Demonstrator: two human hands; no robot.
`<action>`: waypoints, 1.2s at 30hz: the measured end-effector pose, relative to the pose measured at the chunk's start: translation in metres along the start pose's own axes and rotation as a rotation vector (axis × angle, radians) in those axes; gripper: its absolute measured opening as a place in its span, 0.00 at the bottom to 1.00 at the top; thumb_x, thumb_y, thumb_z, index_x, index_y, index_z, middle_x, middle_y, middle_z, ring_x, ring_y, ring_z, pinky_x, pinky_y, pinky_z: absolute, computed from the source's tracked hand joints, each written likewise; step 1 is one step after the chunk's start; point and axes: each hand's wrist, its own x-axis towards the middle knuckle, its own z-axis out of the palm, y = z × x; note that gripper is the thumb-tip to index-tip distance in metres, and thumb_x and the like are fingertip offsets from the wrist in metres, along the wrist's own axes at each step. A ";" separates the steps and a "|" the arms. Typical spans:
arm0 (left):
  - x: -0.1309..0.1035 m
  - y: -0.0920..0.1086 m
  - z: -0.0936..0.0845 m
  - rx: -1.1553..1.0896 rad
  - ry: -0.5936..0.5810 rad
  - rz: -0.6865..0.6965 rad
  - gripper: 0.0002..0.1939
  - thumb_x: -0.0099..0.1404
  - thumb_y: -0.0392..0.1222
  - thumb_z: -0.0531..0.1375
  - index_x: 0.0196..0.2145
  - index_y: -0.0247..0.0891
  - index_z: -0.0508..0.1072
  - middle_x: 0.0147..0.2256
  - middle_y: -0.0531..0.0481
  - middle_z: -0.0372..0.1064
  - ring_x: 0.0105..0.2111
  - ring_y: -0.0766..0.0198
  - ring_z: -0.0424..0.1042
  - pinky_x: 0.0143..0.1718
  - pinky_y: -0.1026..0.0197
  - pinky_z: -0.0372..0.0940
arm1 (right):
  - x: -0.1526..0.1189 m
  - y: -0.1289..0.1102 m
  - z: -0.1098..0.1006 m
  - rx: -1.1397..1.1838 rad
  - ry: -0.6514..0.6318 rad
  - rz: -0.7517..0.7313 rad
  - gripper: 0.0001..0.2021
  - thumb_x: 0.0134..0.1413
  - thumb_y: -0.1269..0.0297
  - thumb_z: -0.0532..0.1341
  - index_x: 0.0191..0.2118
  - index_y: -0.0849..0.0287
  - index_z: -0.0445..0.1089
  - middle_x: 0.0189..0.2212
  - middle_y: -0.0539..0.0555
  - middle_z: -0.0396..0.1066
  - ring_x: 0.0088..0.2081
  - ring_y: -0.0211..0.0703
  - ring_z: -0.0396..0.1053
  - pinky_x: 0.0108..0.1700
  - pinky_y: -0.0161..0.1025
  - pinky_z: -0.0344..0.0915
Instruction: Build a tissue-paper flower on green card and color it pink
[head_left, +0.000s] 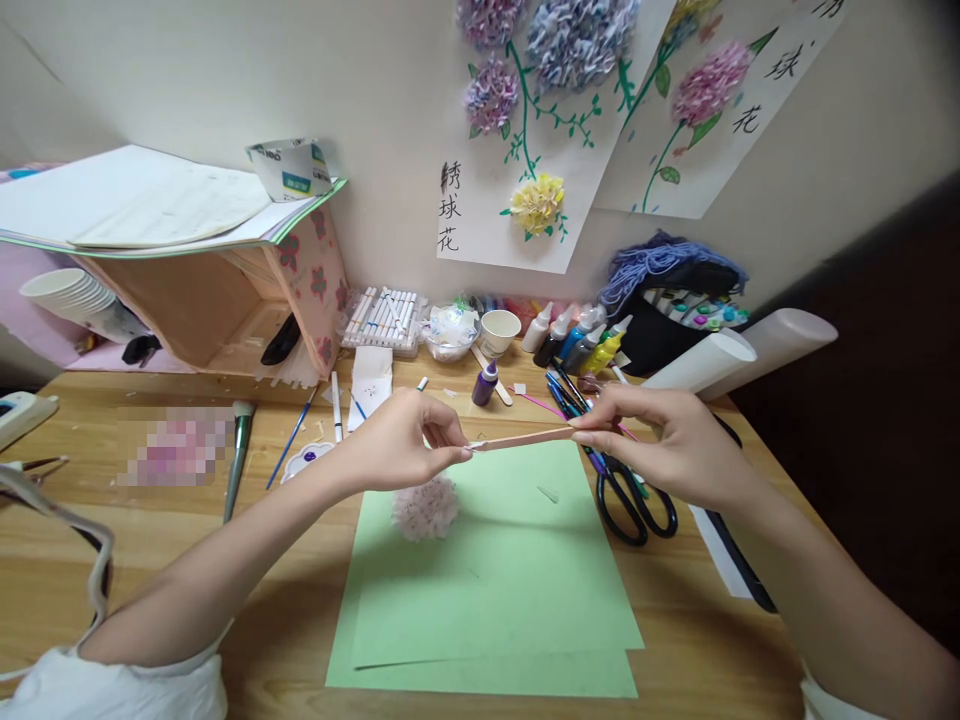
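A thin wooden craft stick point(525, 439) is stretched level between my two hands, above the far edge of the green paper point(495, 590). My right hand point(660, 435) pinches its right end between thumb and fingers. At the other end, my left hand point(409, 440) is closed, thumb and fingertips pressed together around a small whitish bit at the stick's tip; what that bit is I cannot tell. Just below my left hand, a pale pink, ruffled paper flower point(425, 508) lies on the green paper. A small clear scrap point(549, 494) lies there too.
Black-handled scissors point(634, 505) and pens lie beside the paper, under my right hand. Behind stand a purple paint bottle point(486, 384), a paper cup point(499, 333), several paint bottles point(577, 338) and a marker case point(384, 318). A makeup-style brush point(239, 455) lies left.
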 end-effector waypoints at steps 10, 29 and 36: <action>-0.002 0.001 -0.003 0.063 -0.024 0.104 0.11 0.59 0.45 0.60 0.23 0.37 0.73 0.21 0.51 0.71 0.23 0.66 0.67 0.26 0.66 0.58 | -0.008 0.002 -0.001 0.099 -0.003 0.106 0.12 0.48 0.55 0.64 0.23 0.58 0.72 0.23 0.52 0.72 0.26 0.40 0.67 0.26 0.35 0.61; -0.010 -0.005 -0.058 0.288 -0.033 0.145 0.13 0.63 0.44 0.57 0.24 0.36 0.71 0.22 0.53 0.69 0.24 0.69 0.65 0.27 0.68 0.58 | -0.045 0.016 -0.031 0.285 0.206 0.362 0.12 0.41 0.55 0.69 0.23 0.57 0.68 0.21 0.49 0.68 0.22 0.37 0.63 0.23 0.33 0.59; 0.061 -0.057 -0.057 0.488 0.474 0.083 0.12 0.60 0.45 0.59 0.29 0.34 0.77 0.26 0.47 0.75 0.25 0.65 0.70 0.29 0.65 0.60 | -0.050 0.039 0.003 0.334 0.257 0.452 0.16 0.40 0.51 0.68 0.24 0.60 0.69 0.22 0.53 0.71 0.23 0.38 0.67 0.25 0.34 0.64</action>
